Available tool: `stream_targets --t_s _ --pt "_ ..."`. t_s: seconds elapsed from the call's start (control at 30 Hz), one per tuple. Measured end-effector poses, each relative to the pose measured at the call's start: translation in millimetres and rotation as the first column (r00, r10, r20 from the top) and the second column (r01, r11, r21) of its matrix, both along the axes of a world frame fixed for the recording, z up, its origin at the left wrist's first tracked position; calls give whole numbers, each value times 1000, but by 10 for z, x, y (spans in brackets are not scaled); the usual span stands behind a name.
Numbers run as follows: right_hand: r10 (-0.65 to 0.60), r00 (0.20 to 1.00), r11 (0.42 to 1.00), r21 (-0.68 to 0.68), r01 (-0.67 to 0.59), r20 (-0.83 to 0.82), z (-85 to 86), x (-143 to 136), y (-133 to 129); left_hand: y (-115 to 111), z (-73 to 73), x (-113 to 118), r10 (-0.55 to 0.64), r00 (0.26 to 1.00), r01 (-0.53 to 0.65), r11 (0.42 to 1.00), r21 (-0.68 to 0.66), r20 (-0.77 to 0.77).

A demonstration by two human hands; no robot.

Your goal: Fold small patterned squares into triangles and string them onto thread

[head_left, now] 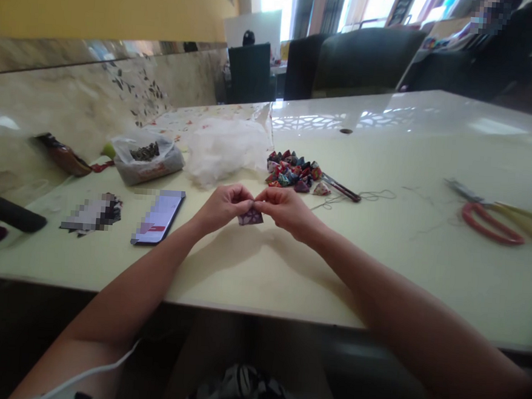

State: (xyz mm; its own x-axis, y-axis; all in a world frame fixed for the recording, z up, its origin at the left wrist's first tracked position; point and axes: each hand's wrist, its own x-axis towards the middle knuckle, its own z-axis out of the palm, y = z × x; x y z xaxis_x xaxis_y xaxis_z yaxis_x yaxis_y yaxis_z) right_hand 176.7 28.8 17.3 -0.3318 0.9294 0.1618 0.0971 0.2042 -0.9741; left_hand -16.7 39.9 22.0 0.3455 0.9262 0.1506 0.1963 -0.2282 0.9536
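Both hands meet over the table, pinching a small purple patterned piece of fabric [251, 217] by its top edge. My left hand [224, 207] has thumb and forefinger closed on its left side. My right hand [288, 208] grips the same edge from the right, its fingertips touching those of the left. Whether a needle is between the fingertips is too small to tell. Just beyond the hands lies a heap of small stuffed fabric pieces [290, 169] in many colours. Tweezers [341, 186] rest beside the heap, with dark thread [378, 195] trailing to the right.
White stuffing [226, 148] and a plastic bag [147, 170] of dried bits lie at the back left. A phone [160, 216] and a blurred-out pile [92, 214] are left of my arm. Red-handled scissors [492, 224] lie far right. A dark case [10, 213] sits at the left edge.
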Motion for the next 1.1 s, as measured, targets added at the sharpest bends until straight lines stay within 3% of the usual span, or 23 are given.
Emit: stream_targets --t_s 0.1,0.33,0.53,0.73,0.87,1.0,1.1 --pt "-50 995 998 -36 48 -82 -8 -38 -17 -22 11 20 18 999 -17 1000 -17 48" --pt "-107 979 989 -116 87 -171 10 -35 -28 -15 -3 40 110 972 -57 968 -246 208" --pt "-63 989 991 -128 46 -132 9 -26 -24 0 -6 35 150 953 -77 960 -269 262" --pt "-121 983 987 -126 103 -141 14 -39 -45 -17 0 52 173 941 -87 954 -288 290" --pt "-163 986 983 80 166 -42 -32 -24 -24 -21 -5 50 186 939 -96 950 -298 289" --pt "-239 966 909 373 187 100 -18 -10 -17 -15 -16 39 188 942 -102 949 -297 278" --pt "-280 947 877 443 185 157 4 -3 -20 -11 -23 34 189 945 -110 953 -283 266"
